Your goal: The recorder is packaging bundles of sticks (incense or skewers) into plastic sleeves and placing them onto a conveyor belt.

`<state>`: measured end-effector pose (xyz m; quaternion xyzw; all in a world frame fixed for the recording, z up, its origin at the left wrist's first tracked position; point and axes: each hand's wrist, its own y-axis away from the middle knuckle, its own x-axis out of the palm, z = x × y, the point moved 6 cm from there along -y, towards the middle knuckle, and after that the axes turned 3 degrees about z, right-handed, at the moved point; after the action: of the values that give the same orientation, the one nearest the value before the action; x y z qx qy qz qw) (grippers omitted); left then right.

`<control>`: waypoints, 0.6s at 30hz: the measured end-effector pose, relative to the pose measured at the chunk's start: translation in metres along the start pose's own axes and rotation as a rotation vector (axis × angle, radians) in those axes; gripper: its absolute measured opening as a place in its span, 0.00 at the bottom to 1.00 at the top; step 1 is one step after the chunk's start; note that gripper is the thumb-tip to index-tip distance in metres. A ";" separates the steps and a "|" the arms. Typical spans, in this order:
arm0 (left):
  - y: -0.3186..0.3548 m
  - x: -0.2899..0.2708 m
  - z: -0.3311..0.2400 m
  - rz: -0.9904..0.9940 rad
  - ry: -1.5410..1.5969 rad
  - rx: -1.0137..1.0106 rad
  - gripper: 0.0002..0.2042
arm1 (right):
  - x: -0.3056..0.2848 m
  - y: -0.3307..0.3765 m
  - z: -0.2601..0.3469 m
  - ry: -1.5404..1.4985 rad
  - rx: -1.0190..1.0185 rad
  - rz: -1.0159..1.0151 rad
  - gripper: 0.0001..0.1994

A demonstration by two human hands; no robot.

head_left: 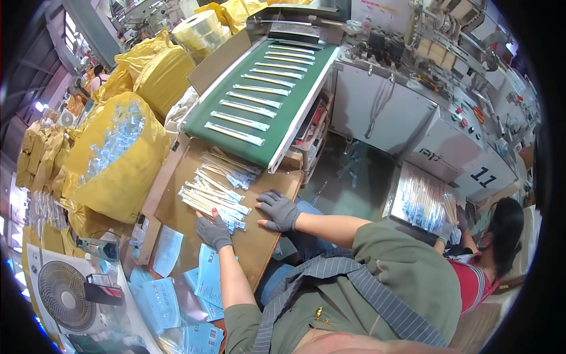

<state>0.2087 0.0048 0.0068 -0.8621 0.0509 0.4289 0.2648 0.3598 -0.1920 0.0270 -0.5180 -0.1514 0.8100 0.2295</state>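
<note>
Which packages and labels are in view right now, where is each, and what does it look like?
Slim clear sachets: spaced in a row along the green conveyor belt.
Sachet pile: on the brown table, at the left hand.
Light blue flat packets: lower left, rectangular, printed.
Yellow sacks: left, bulging, one open with clear packs.
Machine label: right, dark marking on white panel.

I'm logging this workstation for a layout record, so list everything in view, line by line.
Wrapped sticks: a loose pile, clear with white, on the brown board.
Wrapped sticks on belt: about ten, spaced along the green conveyor.
Yellow sacks: several, left side.
Blue packets: several, lower left.
Fan: one, white, bottom left.
Co-worker: one, red top, right.
Left hand: grey glove, touching the pile.
Right hand: grey glove, flat on the board.
</note>
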 end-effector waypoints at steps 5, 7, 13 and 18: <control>0.000 0.000 0.000 0.004 -0.006 0.005 0.34 | -0.002 0.000 0.001 0.005 -0.002 -0.002 0.25; 0.000 0.000 -0.006 -0.010 -0.018 0.004 0.34 | -0.001 0.002 -0.002 0.007 0.006 -0.004 0.26; -0.002 -0.001 0.000 0.031 0.076 -0.023 0.33 | 0.004 0.003 0.000 0.007 0.004 0.001 0.25; -0.002 -0.001 0.000 0.009 0.041 -0.043 0.33 | 0.005 0.004 -0.003 0.049 -0.002 -0.019 0.25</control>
<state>0.2094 0.0066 0.0085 -0.8760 0.0511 0.4135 0.2430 0.3597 -0.1924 0.0201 -0.5364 -0.1513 0.7947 0.2405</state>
